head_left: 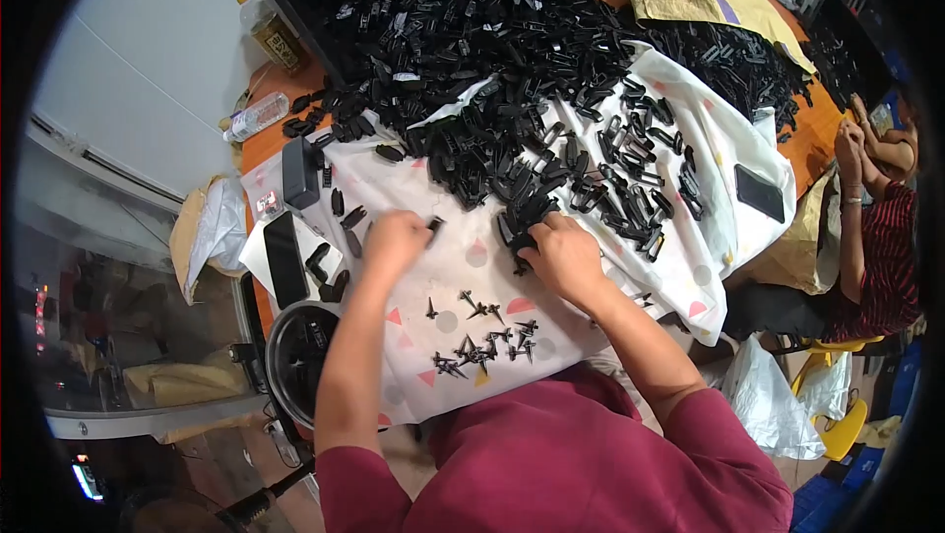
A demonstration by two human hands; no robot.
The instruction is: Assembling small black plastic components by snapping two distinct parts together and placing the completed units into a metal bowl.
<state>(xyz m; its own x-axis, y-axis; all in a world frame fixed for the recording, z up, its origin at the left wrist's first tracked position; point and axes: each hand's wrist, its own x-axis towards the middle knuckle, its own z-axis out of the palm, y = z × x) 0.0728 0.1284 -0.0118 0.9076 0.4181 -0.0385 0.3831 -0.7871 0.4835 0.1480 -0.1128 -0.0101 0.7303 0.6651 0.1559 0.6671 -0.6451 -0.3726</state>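
Observation:
My left hand is closed over the white patterned cloth, its fingertips pinching a small black plastic piece. To the right, my right hand curls its fingers round black plastic parts at the near edge of a large heap. How many parts it grips is hidden by the fingers. The heap of similar black clip-like parts spills onto the cloth from a big black bin. Between my forearms, closer to me, several small dark pointed pieces lie scattered on the cloth.
At the left are a black phone-like slab, a dark grey box, a round black container and a clear bottle. Another dark phone rests right. A co-worker's hands show at far right beside more black parts.

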